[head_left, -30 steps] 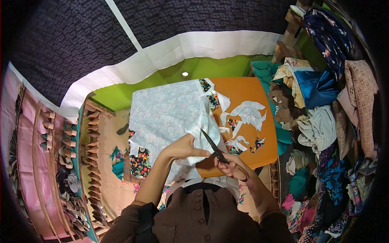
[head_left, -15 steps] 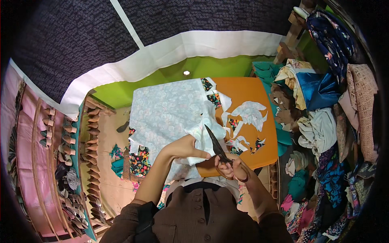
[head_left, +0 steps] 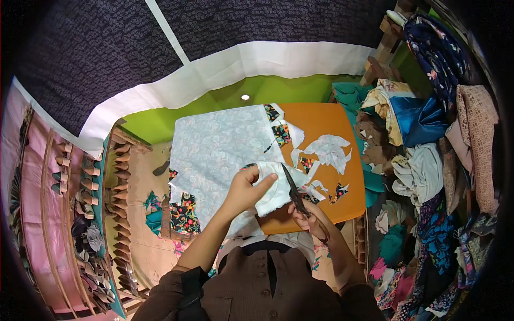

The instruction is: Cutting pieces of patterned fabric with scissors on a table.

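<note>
A large pale fabric [head_left: 217, 142], its faint pattern showing through, covers the left and middle of an orange table [head_left: 321, 117]. My left hand [head_left: 245, 188] pinches a white cloth piece [head_left: 274, 193] with the thumb on top and the other fingers mostly hidden beneath. My right hand [head_left: 309, 216] is closed around the handles of dark scissors [head_left: 294, 191]. Their blades look closed together and point away from me, just beside the right edge of the white piece. I cannot tell whether they touch it.
White and black floral scraps [head_left: 327, 150] lie on the table's right side. Piled cloths [head_left: 420, 168] crowd the far right. Racks of shoe-shaped forms [head_left: 122, 195] stand on the left. A dark curtain-like cloth [head_left: 278, 21] with a white border hangs at the back.
My left hand has shifted away from me, spreading the white piece flatter. The scissors have turned a little more upright and sit slightly nearer me and further right.
</note>
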Demonstrator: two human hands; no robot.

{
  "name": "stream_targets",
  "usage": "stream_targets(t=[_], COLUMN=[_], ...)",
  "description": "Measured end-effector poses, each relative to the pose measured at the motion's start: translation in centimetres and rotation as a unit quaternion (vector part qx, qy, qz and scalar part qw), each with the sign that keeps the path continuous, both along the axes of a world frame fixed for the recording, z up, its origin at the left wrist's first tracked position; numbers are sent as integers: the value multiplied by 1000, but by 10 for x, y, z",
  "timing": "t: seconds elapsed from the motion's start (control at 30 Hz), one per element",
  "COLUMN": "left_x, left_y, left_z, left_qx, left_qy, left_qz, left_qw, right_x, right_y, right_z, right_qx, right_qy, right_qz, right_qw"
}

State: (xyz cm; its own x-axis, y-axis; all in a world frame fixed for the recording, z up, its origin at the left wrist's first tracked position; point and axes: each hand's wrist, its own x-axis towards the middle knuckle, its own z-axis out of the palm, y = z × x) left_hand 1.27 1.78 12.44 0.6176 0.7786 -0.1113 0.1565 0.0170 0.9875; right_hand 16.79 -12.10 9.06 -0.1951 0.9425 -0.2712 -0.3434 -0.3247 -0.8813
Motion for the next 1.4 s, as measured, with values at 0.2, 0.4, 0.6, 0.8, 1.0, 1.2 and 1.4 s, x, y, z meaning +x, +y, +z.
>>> stream_targets(t=[0.2, 0.4, 0.6, 0.8, 1.0, 1.2, 1.4], left_x=[5, 0, -2, 0, -1, -1, -1], left_y=[-11, -10, -12, -13, -14, -14, -14], left_z=[15, 11, 15, 14, 14, 7, 8], left_qx=[-50, -11, -1, -30, 17, 1, 62], left_qy=[15, 77, 69, 78, 99, 77, 183], left_qz=[0, -44, -52, -41, -42, -12, -111], left_qw=[999, 996, 996, 996, 994, 997, 975], right_x=[-8, -6, 2, 0, -2, -5, -12], right_y=[-4, -10, -11, -16, -14, -15, -17], right_z=[-14, -18, -6, -24, -5, -2, -11], right_qx=[-148, -3, -4, -20, 22, -17, -64], right_qy=[140, 35, 51, 182, 99, 36, 78], right_qz=[-70, -55, 50, 53, 8, 8, -64], right_qw=[977, 998, 997, 982, 995, 999, 993])
